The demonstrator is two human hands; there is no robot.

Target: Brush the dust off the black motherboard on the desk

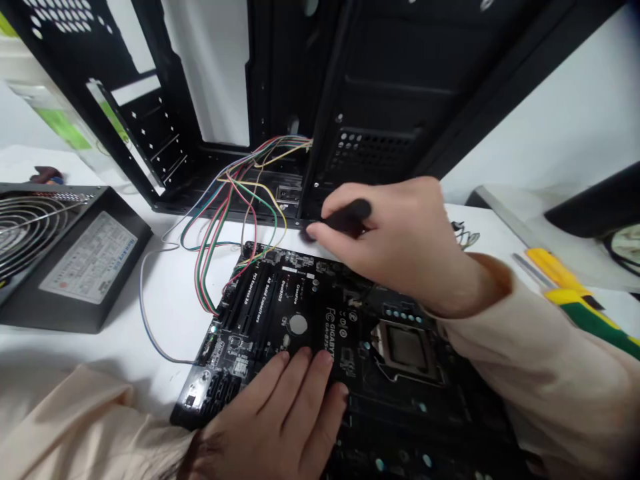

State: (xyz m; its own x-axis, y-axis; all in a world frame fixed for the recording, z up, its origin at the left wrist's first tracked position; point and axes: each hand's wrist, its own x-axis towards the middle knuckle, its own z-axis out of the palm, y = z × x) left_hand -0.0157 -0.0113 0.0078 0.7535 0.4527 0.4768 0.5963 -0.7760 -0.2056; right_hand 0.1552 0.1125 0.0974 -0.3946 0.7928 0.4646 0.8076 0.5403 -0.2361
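Motherboard (280,300) lies flat on the bench (165,293) in front of the open case (380,80), not mounted, its CPU socket (405,347) uncovered and the power supply (65,253) apart at the left. Left hand (285,413) rests open, fingers flat on the board's near part. Right hand (400,247) grips a black object (347,217) at the far edge, beside the case's loose coloured wires (235,220).

A: Soft, bright light is falling evenly on the white table (165,313), casting only faint shadows.
B: The motherboard (310,313) is showing sharp; edges are bending, and the yellow-handled tool (565,280) is smearing.
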